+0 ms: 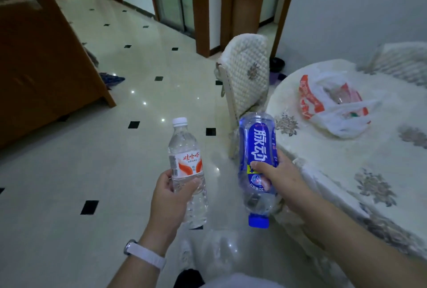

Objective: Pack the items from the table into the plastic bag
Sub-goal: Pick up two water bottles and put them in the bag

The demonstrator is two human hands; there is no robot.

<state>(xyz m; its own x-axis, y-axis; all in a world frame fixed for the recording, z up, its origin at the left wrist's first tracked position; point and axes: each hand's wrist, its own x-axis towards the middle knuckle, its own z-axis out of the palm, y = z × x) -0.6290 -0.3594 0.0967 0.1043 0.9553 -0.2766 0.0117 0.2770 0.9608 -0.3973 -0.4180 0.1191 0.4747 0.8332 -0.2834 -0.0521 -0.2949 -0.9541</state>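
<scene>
My left hand [172, 197] grips a clear water bottle [187, 160] with a white cap and a red and white label, held upright over the floor. My right hand [280, 183] grips a blue-labelled drink bottle [257, 149] upside down, its blue cap pointing down. Both bottles hang left of the table [346, 160]. A white and red plastic bag [332, 105] lies crumpled and partly open on the table's far side, well beyond my right hand. Something sits inside the bag, too blurred to name.
The table carries a cream floral cloth. A quilted cream chair [245, 79] stands at its left edge, another chair [402, 63] at the far right. A wooden cabinet [41, 75] stands at left on the glossy tiled floor [92, 160]. Doorways lie at the back.
</scene>
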